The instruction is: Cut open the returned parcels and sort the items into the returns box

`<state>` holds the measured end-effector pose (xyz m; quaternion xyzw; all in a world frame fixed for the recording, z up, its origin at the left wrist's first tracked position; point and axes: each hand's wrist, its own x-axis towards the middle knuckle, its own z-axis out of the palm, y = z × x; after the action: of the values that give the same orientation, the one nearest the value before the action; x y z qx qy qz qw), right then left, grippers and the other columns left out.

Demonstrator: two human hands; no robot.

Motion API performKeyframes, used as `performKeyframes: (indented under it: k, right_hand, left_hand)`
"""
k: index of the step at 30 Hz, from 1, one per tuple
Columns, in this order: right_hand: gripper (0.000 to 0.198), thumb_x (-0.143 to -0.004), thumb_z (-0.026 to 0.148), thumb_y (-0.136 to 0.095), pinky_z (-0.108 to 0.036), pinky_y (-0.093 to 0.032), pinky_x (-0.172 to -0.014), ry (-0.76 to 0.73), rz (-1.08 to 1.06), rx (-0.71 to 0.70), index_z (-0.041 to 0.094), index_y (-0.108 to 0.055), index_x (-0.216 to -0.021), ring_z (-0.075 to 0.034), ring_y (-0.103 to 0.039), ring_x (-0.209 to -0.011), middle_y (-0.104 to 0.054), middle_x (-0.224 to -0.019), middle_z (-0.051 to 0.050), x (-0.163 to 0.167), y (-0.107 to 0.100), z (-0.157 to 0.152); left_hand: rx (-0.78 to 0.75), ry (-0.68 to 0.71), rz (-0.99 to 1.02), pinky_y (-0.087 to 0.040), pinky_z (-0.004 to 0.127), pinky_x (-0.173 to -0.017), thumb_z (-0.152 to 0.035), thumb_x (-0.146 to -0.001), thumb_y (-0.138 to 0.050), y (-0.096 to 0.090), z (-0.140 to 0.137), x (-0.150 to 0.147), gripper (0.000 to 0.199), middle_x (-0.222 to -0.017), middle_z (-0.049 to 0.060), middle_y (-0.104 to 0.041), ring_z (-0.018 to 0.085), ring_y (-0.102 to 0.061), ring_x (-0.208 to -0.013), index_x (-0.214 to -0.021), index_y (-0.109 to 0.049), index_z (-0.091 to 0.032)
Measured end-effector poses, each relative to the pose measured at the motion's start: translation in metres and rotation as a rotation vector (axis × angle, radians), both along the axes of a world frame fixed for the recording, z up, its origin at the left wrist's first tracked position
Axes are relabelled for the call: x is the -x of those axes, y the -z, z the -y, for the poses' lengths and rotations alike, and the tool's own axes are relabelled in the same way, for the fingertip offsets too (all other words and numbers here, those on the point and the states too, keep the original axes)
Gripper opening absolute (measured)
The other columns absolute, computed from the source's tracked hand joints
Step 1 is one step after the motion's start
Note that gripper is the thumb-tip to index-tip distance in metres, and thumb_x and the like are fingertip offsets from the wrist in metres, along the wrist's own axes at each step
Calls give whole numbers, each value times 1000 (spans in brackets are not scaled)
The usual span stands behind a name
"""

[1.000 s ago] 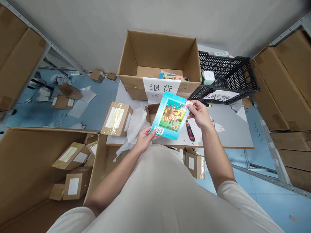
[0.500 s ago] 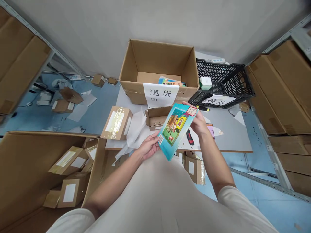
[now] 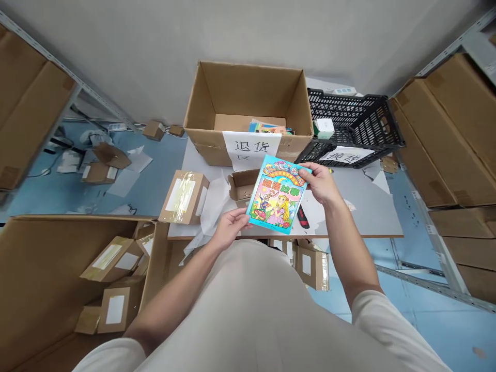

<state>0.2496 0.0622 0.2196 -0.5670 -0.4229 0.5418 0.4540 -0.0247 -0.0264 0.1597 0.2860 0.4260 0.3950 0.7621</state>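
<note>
A thin children's book [image 3: 277, 194] with a turquoise border and a long-haired cartoon figure on its cover is held tilted above the table. My left hand [image 3: 231, 226] pinches its lower left corner, and my right hand [image 3: 321, 184] grips the upper right corner. Beneath it, partly hidden, lies a small open cardboard box [image 3: 239, 187]. A red and black box cutter [image 3: 303, 218] rests just right of the book. Behind stands a large open carton [image 3: 201, 139] with a paper sign, with several colourful books [image 3: 267, 128] inside.
A black plastic crate [image 3: 364, 124] holding a small white-green box [image 3: 324, 128] stands at the back right. Left on the table are a taped parcel [image 3: 184, 197] and crumpled white paper [image 3: 214, 206]. A big carton [image 3: 46, 258] of parcels is at lower left.
The book has been turned over from its back, with a red-outlined sticker, to its front cover. Both hands still hold it, now a little more upright.
</note>
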Motion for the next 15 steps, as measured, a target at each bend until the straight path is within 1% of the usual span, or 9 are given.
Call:
performKeyframes:
  k: [2,6,9,11,15]
  right_hand:
    - [45,-63,53,-76,-25,-50,-47,22,-19,-6,19,-70,-92,-15,-63,-59,-71,-73,-2,-1,1,-2]
    - [52,-64,59,-73,-25,-51,-47,11,-42,7,18,-72,-96,-17,-65,-60,-72,-74,-4,-2,2,-9]
    - [53,-66,59,-72,-26,-53,-49,-10,-29,-11,19,-72,-101,-18,-67,-64,-73,-80,-5,-2,2,-13]
    - [53,-68,58,-71,-27,-55,-50,-48,-7,-23,21,-70,-106,-17,-67,-64,-73,-83,-5,-1,1,-14]
    - [55,-68,52,-73,-31,-58,-53,-148,78,-35,23,-67,-113,-15,-66,-58,-72,-79,-3,4,0,-17]
  left_hand:
    - [-13,0,-68,-55,33,-76,-43,-64,-79,2,0,0,50,-92,7,-73,18,-68,-76,-104,-69,-15]
    - [0,-35,-50,-56,33,-74,-44,-65,-78,3,-1,-4,47,-88,7,-73,18,-69,-74,-100,-70,-15]
    - [0,-54,-47,-56,32,-73,-44,-64,-79,2,-3,-2,47,-88,8,-73,18,-69,-74,-100,-70,-15]
    - [3,-75,-44,-56,32,-72,-43,-64,-79,3,-6,1,48,-88,8,-73,18,-69,-74,-101,-70,-14]
    - [26,-129,-26,-55,32,-74,-41,-65,-80,5,-14,7,48,-86,7,-74,18,-69,-73,-103,-68,-15]
